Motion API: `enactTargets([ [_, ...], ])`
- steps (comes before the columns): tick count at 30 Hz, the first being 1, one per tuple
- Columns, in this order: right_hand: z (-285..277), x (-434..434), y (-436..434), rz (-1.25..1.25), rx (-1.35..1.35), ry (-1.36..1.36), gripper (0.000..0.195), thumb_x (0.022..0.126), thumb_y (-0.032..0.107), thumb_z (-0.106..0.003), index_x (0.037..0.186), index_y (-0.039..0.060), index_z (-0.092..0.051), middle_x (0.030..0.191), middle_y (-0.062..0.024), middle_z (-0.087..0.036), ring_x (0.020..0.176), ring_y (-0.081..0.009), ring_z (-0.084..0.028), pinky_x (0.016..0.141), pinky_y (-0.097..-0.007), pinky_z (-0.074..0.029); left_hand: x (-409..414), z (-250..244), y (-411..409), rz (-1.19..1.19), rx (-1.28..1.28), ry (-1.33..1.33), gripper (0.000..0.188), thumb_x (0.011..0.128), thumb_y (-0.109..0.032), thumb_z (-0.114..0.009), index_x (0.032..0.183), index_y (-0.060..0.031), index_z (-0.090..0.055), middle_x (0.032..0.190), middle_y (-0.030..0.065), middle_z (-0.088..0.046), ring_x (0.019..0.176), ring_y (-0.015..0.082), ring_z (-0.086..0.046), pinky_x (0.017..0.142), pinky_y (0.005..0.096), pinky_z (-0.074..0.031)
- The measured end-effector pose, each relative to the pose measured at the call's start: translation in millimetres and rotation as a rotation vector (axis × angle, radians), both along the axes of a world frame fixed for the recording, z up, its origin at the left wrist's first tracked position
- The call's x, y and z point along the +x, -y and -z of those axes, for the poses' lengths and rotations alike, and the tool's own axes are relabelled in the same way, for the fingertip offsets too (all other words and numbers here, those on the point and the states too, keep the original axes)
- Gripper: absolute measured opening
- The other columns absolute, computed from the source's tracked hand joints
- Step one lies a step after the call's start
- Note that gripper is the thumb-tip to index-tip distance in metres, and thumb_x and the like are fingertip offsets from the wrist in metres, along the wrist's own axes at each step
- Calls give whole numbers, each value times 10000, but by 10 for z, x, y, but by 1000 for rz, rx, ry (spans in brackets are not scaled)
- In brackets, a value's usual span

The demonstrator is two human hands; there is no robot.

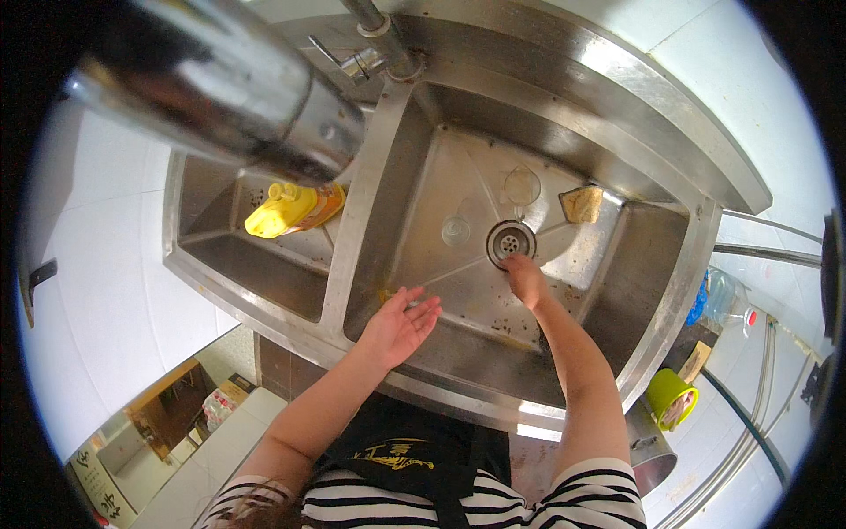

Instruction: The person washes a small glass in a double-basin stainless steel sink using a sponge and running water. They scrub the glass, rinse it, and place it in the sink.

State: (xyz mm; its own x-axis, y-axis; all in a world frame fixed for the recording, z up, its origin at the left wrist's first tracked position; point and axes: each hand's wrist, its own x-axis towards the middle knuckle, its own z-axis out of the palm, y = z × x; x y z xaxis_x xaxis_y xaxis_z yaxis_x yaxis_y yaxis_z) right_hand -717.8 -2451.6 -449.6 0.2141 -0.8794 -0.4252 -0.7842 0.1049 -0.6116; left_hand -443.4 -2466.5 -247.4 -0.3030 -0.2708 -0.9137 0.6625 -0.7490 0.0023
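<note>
My right hand (pixel 527 281) reaches down to the drain strainer (pixel 509 244) in the large basin of a stainless steel sink (pixel 360 218); its fingertips are at the rim, and whether they grip anything is hidden. Palm up and fingers spread, my left hand (pixel 404 325) is over the basin's near left part with nothing in it. Behind the drain is a clear glass cup (pixel 522 186). A small round clear glass item (pixel 455 231) is left of the drain. To the right of the cup rests a worn tan sponge (pixel 582 204). Dark bits dot the basin floor.
A yellow bottle (pixel 291 210) lies in the smaller left basin. The faucet (pixel 380 63) rises behind the divider, and a large blurred metal cylinder (pixel 264 99) fills the upper left. At right are a clear plastic bottle (pixel 724 297), a green container (pixel 667 397) and a metal pot (pixel 651 456).
</note>
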Motion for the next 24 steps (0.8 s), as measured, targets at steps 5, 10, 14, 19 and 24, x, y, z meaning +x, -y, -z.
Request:
enactTargets([
  [5,-112,-23,79,243,-317,84,242,710,-39,-542,939,1,-607,911,-203,-565,858,-383,-548,749,-426,-458,39,68,-75,-14,11,-8,308,937,-306,-436,1104,-49,-466,1109,167,-531,1006,264,-530,871,344,-458],
  [10,84,210,271,275,-221,-138,108,767,49,-532,831,-23,-582,858,-213,-560,816,-371,-562,700,-429,-473,21,82,-122,-9,4,-25,310,942,-306,-424,1101,-44,-468,1094,162,-534,1004,263,-530,871,343,-456],
  [14,342,286,351,241,-240,-353,121,792,54,-490,812,-19,-586,876,-186,-564,811,-337,-574,706,-408,-491,-1,36,-123,-11,-1,-29,320,944,-309,-417,1101,-34,-465,1083,159,-533,993,260,-529,872,342,-454],
  [19,398,246,365,81,-219,-420,136,799,56,-465,793,-18,-579,868,-168,-568,830,-332,-577,700,-389,-497,31,23,-148,-5,4,-15,348,942,-312,-431,1142,-27,-415,1094,157,-515,997,248,-523,864,331,-456],
  [24,160,152,419,26,-198,-290,139,760,119,-556,792,-15,-577,840,-170,-562,802,-338,-565,703,-398,-484,82,10,-191,-12,5,-18,348,948,-308,-405,1151,-26,-430,1109,164,-516,992,255,-521,873,337,-449],
])
